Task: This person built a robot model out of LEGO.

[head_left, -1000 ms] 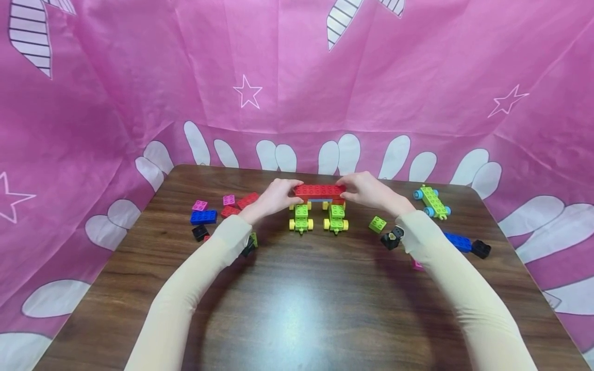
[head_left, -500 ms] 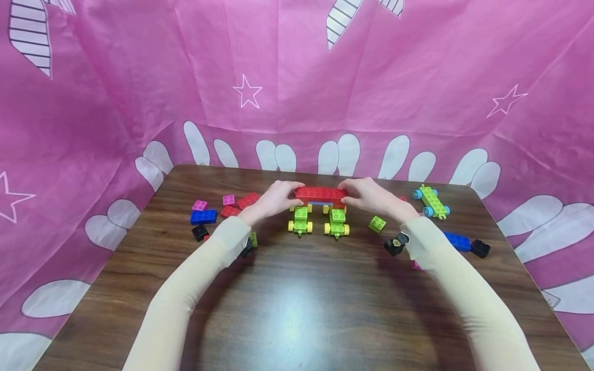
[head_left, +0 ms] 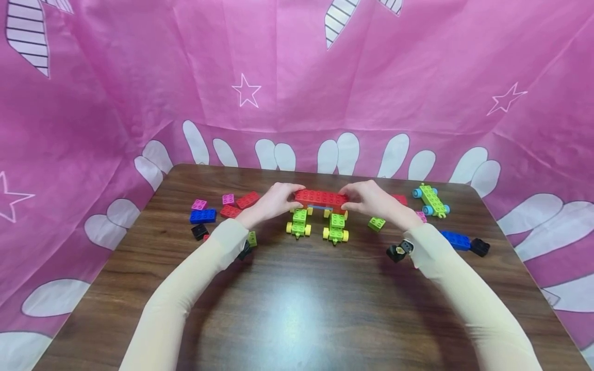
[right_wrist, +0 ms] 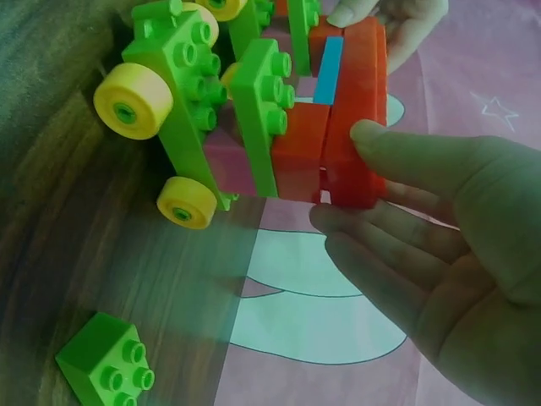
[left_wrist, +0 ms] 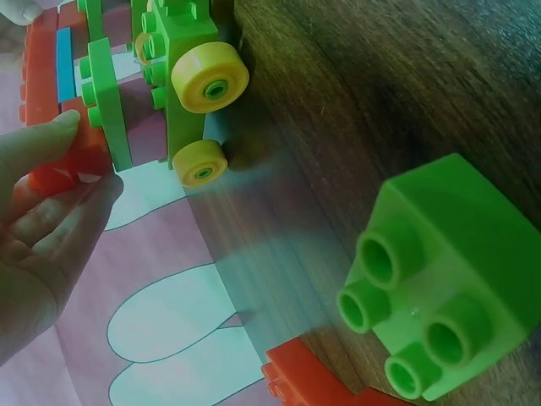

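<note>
Only the right wrist view shows the right hand (right_wrist: pixel 439 254) pinching the red brick (right_wrist: pixel 359 110).

Two bare hands, long close-fitting cream sleeves (head_left: pixel 185 293) down to the wrists

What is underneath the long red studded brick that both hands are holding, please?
Under the long red studded brick sit a thin light-blue piece, a smaller red brick and two green yellow-wheeled carts. Their joints are hidden.
</note>
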`<state>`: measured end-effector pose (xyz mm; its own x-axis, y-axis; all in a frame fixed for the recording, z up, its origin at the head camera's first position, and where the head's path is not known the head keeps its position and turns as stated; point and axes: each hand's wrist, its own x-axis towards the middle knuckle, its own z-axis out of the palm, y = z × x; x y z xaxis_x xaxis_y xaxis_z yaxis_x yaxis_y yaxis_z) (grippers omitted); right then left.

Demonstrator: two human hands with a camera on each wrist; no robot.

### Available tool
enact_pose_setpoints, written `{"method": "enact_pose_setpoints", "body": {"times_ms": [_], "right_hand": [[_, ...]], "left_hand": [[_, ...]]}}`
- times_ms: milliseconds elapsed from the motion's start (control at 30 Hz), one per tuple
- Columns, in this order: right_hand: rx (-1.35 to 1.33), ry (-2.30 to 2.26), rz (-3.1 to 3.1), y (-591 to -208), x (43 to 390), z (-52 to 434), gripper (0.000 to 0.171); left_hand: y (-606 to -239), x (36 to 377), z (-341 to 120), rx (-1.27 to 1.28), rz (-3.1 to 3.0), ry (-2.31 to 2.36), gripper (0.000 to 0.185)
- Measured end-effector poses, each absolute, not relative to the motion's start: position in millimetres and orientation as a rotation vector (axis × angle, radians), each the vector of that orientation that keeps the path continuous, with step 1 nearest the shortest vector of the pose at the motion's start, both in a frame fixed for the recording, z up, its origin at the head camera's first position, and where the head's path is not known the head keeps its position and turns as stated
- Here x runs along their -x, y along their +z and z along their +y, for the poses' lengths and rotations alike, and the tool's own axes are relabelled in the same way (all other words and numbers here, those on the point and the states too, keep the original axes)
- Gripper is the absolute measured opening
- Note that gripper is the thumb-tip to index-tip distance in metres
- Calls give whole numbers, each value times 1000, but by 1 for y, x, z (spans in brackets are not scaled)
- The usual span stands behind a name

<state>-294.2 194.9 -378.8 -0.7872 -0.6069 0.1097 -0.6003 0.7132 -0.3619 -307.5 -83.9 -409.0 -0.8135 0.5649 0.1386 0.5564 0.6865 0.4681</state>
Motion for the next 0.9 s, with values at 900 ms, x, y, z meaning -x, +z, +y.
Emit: {"method": "enact_pose_setpoints", "body": {"times_ms": [900], "right_hand": [[1039,-605,2905,-381,295,196,36]], "left_hand": [[-396,305,-97,-1015,2770,906,37]]}}
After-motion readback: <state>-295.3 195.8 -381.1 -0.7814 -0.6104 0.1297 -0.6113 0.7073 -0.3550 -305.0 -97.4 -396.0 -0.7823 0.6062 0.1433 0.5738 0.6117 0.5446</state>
